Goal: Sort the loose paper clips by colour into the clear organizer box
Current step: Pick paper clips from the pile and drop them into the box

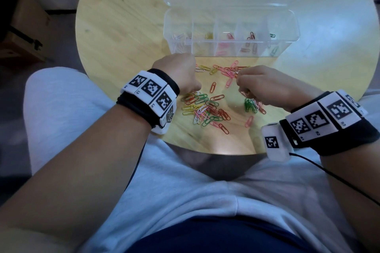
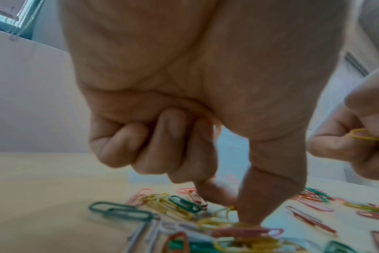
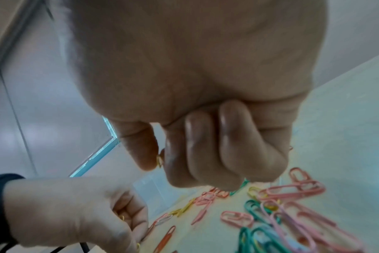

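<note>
Clearly, the paper clips (image 1: pixel 205 108) lie loose on the counter (image 1: pixel 115 32) before the organizer box (image 1: pixel 230 46): light, slick wire (pinch one loop). Both hands, left hand (image 2: pixel 206 119) and right hand (image 3: pixel 206 137), pinch yellow clips.

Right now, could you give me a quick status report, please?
Left hand pinching into mixed clips. Right hand holds yellow clip. Box open, partly sorted.

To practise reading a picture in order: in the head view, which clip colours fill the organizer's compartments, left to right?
In the organizer box: white clips → yellow clips → pink clips → red clips → green clips.
</note>
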